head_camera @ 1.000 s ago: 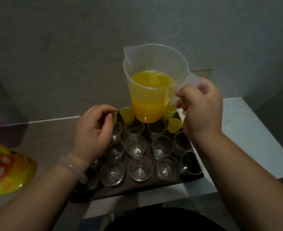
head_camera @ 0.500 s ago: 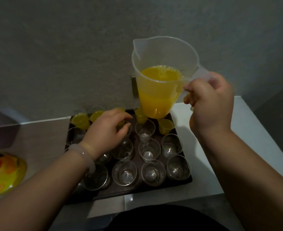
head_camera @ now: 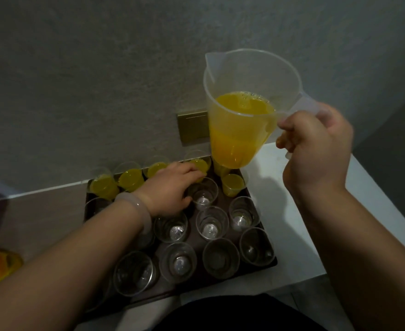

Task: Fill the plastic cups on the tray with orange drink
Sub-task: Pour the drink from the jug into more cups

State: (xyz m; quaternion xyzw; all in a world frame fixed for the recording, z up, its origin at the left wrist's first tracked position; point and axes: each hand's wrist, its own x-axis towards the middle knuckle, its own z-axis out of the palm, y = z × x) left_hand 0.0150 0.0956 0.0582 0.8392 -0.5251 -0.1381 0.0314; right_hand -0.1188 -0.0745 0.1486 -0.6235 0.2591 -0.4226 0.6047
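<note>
Head view: we see the right hand (head_camera: 316,149) wrapped firmly round the handle of the translucent plastic jug of orange drink (head_camera: 242,111). The jug body hangs just left of that fist, above the far right corner of the dark brown rectangular tray (head_camera: 221,201). The jug is close to upright, its long axis near vertical, base down, with the spout on the far left of the rim pointing away from the hand. The left hand (head_camera: 170,187) lies low among the clear plastic cups (head_camera: 212,223), fingertips at an orange-filled cup (head_camera: 200,164) in the back row, and we cannot tell whether it grips one.
</note>
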